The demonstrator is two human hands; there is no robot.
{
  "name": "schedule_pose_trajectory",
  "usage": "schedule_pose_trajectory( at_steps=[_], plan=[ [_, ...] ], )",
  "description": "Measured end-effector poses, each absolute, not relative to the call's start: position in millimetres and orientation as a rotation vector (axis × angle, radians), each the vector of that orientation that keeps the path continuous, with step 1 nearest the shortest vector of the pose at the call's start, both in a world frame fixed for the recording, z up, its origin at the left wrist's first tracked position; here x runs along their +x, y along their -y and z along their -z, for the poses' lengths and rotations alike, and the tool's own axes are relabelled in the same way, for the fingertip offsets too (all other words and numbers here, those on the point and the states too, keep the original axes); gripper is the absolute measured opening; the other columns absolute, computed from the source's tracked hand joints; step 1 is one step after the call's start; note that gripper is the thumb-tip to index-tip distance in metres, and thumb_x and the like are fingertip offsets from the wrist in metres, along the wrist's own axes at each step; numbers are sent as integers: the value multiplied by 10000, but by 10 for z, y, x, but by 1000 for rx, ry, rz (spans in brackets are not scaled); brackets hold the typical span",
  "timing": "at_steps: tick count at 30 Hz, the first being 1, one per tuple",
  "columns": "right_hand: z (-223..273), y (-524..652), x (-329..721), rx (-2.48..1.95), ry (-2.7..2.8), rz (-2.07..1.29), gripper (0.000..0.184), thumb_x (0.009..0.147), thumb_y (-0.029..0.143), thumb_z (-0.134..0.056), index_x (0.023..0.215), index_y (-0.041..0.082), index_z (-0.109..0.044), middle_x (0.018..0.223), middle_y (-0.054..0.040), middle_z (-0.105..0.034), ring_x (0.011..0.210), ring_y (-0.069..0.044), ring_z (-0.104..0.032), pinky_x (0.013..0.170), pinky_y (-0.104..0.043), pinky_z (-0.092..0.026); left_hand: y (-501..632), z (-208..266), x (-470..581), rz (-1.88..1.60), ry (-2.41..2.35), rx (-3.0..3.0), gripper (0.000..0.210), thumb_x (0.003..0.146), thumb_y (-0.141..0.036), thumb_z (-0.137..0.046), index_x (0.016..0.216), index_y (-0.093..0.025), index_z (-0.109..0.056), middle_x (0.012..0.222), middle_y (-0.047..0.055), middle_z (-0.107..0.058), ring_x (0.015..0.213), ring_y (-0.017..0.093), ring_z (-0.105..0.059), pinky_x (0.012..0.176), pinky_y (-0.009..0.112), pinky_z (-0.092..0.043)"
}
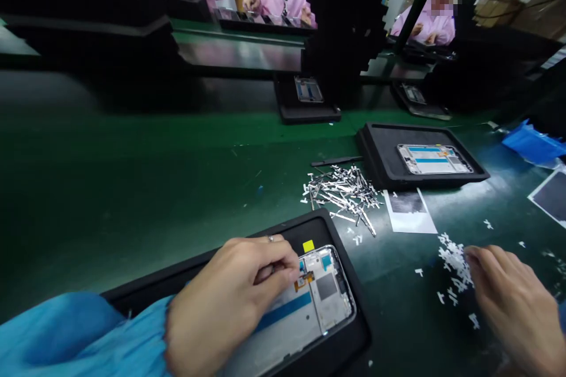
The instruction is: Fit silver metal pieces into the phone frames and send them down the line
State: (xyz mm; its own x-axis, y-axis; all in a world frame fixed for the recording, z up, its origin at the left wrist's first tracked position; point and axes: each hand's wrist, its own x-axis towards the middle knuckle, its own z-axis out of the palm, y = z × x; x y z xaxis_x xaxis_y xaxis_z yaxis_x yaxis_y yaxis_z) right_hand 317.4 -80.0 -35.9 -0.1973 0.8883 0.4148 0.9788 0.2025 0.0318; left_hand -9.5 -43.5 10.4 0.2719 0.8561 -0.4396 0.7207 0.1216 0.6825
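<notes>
My left hand (pixel 247 288), in a blue sleeve, rests over an opened phone frame (pixel 287 339) lying in a black tray (pixel 354 312). Its thumb and forefinger are pinched together beside a small orange flex cable (pixel 304 280); whatever they grip is hidden. A yellow tab (pixel 308 245) sticks up at the frame's upper edge. On the right, my right hand (pixel 513 300) reaches to a heap of small white T-shaped pieces (pixel 455 260). Thumb and fingers are drawn together at the heap's edge, and anything between them is too small to make out.
A pile of thin silvery strips (pixel 345 191) lies beyond the tray, near a dark slim tool (pixel 336 161). Another black tray (pixel 375 171) holds a second phone frame (pixel 435 159). A white sheet (pixel 413 222) and blue plastic (pixel 535 141) lie rightward. Co-workers in pink sit opposite.
</notes>
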Motion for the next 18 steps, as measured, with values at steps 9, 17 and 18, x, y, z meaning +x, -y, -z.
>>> schedule_pose_trajectory(
  at_steps=[9,17,18],
  plan=[
    [245,833,2163,-903,2644,236,244,745,48,-373,905,147,-529,842,-89,-593,760,-191,-537,768,-347,-418,415,-95,-164,-303,-1434,1328,295,596,-455,-436,583,-171,-516,536,-3,-526,460,110,-444,484,225,-343],
    [258,721,1630,-757,2553,-163,217,737,22,-370,680,147,-538,614,-46,-538,544,-141,-458,581,-299,-442,406,-91,-125,-554,-1363,1094,240,562,-384,-529,585,-145,-540,489,-31,-469,443,79,-425,448,195,-318],
    [224,686,1615,-832,2517,-300,220,759,31,-356,700,136,-540,620,-51,-524,562,-146,-455,567,-299,-433,411,-103,-101,-561,-1353,1083,231,564,-377,-524,579,-146,-533,478,-30,-469,442,82,-428,446,197,-322]
  ],
)
